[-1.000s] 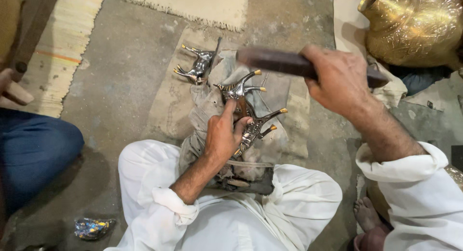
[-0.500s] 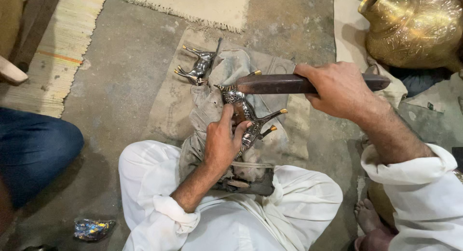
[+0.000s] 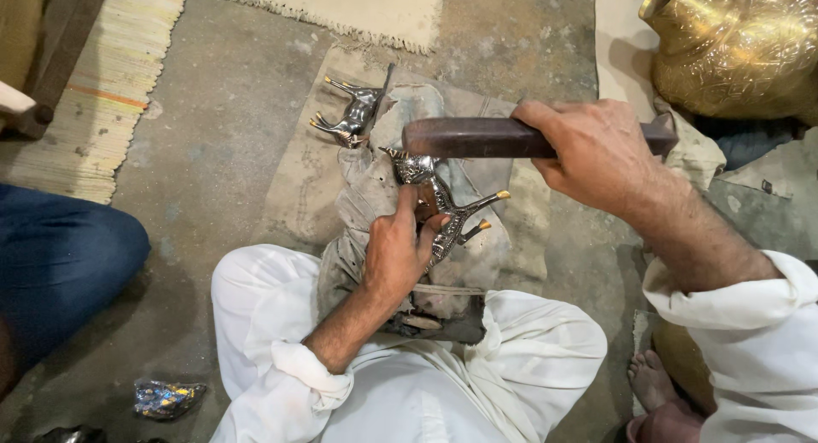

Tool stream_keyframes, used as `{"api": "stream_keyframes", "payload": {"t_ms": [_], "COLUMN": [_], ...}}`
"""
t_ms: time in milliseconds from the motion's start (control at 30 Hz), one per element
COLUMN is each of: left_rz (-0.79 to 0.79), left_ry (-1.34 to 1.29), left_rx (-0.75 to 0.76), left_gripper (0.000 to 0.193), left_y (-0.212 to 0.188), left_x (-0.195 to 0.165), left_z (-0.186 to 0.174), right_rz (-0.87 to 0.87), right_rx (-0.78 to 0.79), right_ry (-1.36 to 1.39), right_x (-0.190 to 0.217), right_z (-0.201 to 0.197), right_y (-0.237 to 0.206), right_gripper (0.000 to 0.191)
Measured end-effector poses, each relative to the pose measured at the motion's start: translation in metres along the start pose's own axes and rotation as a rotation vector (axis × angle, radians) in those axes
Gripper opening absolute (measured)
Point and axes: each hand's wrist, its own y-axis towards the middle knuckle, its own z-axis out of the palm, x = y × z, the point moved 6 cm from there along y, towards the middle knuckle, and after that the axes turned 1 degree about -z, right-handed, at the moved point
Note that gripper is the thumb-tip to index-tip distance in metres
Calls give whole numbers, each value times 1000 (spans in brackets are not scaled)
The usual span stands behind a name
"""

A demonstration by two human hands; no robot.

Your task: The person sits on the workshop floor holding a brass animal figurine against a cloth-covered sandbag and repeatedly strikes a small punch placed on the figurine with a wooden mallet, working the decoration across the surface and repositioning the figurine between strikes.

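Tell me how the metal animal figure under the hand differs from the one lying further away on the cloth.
The near animal figure is pinned down by the left hand, with the dark bar in the right hand just above it; the far animal figure lies untouched. The near one's legs point right, the far one's left. Both are silvery with brass-tipped legs and lie on their sides.

Floor: bare grey concrete floor (image 3: 204, 145), worn and stained.
Coverings: striped woven mat (image 3: 102, 94) at left; fringed cream rug (image 3: 341, 4) at top; flat sackcloth (image 3: 298, 187) in the middle.
Corner: embossed brass vessel (image 3: 741, 51), upper right.
Light: soft, even.
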Motion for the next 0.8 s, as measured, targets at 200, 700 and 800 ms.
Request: {"api": "stream_keyframes", "payload": {"t_ms": [200, 700, 800], "left_rz": [31, -6, -3], "left_ry": [4, 39, 39], "left_rx": [-29, 2, -4], "left_gripper": [37, 38, 33], "left_y": [0, 0, 0], "left_x": [-2, -4, -4], "left_z": [-2, -1, -1], "right_rz": [60, 140, 86], "right_rx": [149, 46, 192], "right_ry": [-75, 36, -108], "right_x": [-3, -11, -10], "right_z": [2, 3, 13], "right_y": [4, 4, 4], "right_gripper": [33, 23, 27]}}
